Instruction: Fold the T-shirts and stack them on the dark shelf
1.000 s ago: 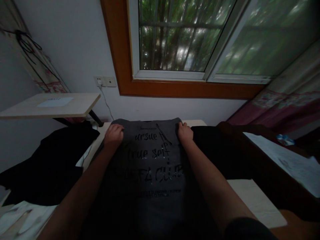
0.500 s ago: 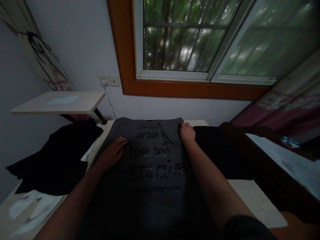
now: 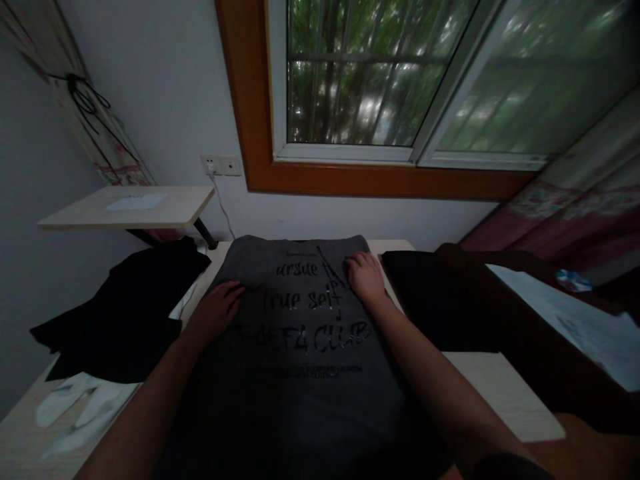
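A dark grey T-shirt (image 3: 310, 393) with black lettering lies spread over the table in front of me, its far edge near the wall. My left hand (image 3: 220, 307) rests on the shirt's left side, palm down, fingers stretched toward the print. On the right side, my right hand (image 3: 366, 275) lies on the cloth beside the top line of lettering, with its fingers somewhat bent and apart. Neither hand has cloth visibly gripped in it. The shirt's near part fades into shadow between my forearms.
Black garments (image 3: 125, 307) and white cloth (image 3: 85, 407) lie at left, below a small raised shelf (image 3: 175, 207) bearing a paper. Folded black cloth (image 3: 440, 300) sits at right. A cable hangs from the wall socket (image 3: 220, 165) under the window's left side.
My right hand has left the shirt's far right edge and moved inward and slightly nearer onto the cloth. My left hand has slid a little left and nearer. The view has shifted slightly.
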